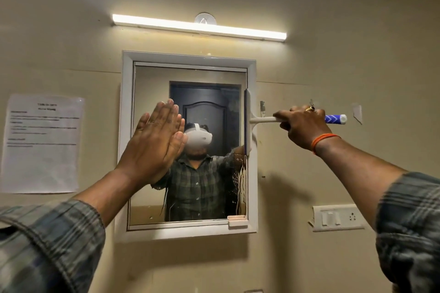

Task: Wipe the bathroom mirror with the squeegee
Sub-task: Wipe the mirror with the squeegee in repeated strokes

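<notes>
The white-framed bathroom mirror (152,83) hangs on the beige wall straight ahead. My right hand (303,127) grips the white handle of the squeegee (262,119), whose blue end sticks out past my fist. The squeegee's blade stands vertical against the mirror's right edge, about mid-height. Water streaks run down the glass below the blade. My left hand (154,143) is flat with fingers together, palm against the left part of the glass. The glass reflects a person in a plaid shirt and a dark door.
A lit tube light (198,27) runs above the mirror. A printed paper sheet (42,143) is taped to the wall at left. A switch and socket plate (337,217) sits at lower right. A small pink tray (237,220) clings to the mirror's bottom right corner.
</notes>
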